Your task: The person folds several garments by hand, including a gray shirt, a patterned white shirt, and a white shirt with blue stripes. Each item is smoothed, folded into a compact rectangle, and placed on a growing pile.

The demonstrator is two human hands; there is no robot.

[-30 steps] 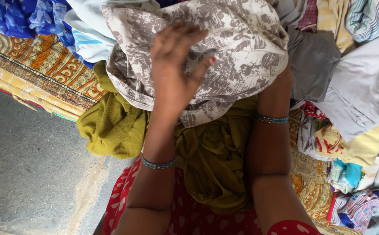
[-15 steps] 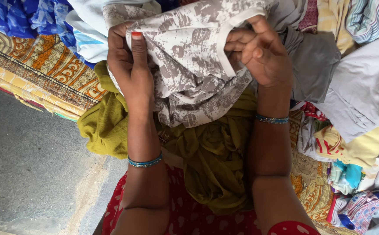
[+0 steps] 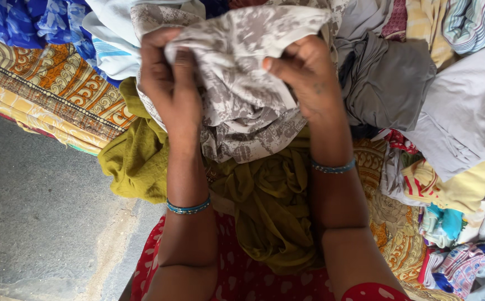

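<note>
Head view, both hands [image 3: 237, 83] gripping bunched grey-patterned cloth [image 3: 242, 106], no clear long axis

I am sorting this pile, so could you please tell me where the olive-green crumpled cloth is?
In the head view the olive-green crumpled cloth lies at lower centre between the person's forearms, just beneath the grey-and-white mottled fabric gripped by the left hand and right hand.

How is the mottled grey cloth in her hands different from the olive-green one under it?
The grey cloth is printed with blotchy grey-brown marks on pale ground; the olive cloth is plain. The grey cloth is lifted and bunched in the left hand and right hand; the olive cloth lies loose on her lap, untouched by either. Both are crumpled, not folded.
</note>
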